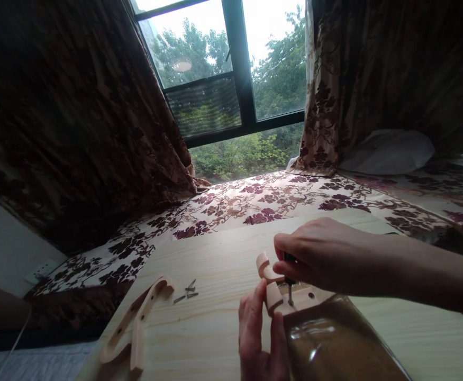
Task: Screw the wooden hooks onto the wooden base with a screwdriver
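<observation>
My right hand [310, 254] is wrapped round the dark handle of a screwdriver [290, 288]. The shaft points down, its tip at a hole in a pale curved wooden piece [305, 302]. My left hand [257, 336] grips the curled end of that piece between thumb and fingers. Another hole shows farther along the wood. A second curled wooden end [263, 264] stands just behind, partly hidden by my right hand. Under the wood lies a brown, shiny, plastic-wrapped flat thing [330, 344].
Two more curved wooden pieces [138, 317] with holes lie at the left of the pale wooden board [211, 264]. Several screws [189, 291] lie beside them. Behind are a flowered cloth [255, 201], curtains [322, 106] and a window [247, 69].
</observation>
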The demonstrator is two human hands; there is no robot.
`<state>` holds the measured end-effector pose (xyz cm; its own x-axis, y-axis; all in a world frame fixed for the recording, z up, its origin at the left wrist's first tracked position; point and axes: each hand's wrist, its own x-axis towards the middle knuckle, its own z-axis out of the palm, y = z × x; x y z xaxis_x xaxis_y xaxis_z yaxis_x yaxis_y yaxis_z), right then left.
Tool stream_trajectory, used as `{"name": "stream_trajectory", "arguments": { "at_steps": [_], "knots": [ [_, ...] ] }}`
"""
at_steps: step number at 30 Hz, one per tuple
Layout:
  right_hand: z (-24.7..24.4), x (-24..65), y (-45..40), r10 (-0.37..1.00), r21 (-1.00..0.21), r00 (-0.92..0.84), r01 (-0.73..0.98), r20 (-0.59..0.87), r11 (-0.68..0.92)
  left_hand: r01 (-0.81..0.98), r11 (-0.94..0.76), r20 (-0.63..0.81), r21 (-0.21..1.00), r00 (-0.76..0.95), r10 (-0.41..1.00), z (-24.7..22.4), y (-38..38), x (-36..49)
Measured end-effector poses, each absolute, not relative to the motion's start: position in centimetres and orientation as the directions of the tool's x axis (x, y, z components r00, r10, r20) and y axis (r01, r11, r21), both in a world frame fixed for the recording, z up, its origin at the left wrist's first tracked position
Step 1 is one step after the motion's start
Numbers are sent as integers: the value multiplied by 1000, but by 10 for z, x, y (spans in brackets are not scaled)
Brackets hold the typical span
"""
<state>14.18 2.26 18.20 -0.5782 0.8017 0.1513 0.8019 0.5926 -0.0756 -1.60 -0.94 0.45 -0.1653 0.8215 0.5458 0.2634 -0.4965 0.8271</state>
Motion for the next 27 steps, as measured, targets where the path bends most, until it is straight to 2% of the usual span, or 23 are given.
{"name": "stream_trajectory", "arguments": {
  "at_steps": [5,7,12,18,24,27],
  "knots": [
    [192,150,20,750,-219,-653,721,103,658,277,-456,517,845,-212,829,3,-11,-14],
    [192,152,20,733,-240,-674,701,86,672,274,-453,515,849,-231,826,4,-12,-12],
    [181,150,24,756,-206,-646,730,103,652,219,-524,563,823,-201,801,5,-10,-10],
    [178,144,23,799,-102,-583,795,150,599,253,-521,568,815,-178,803,4,-9,-13],
    [184,149,18,750,-173,-647,730,138,662,252,-500,549,829,-191,814,6,-10,-14],
    [177,146,21,746,-145,-650,732,149,666,261,-489,541,832,-186,820,6,-10,-13]
  ]
}}
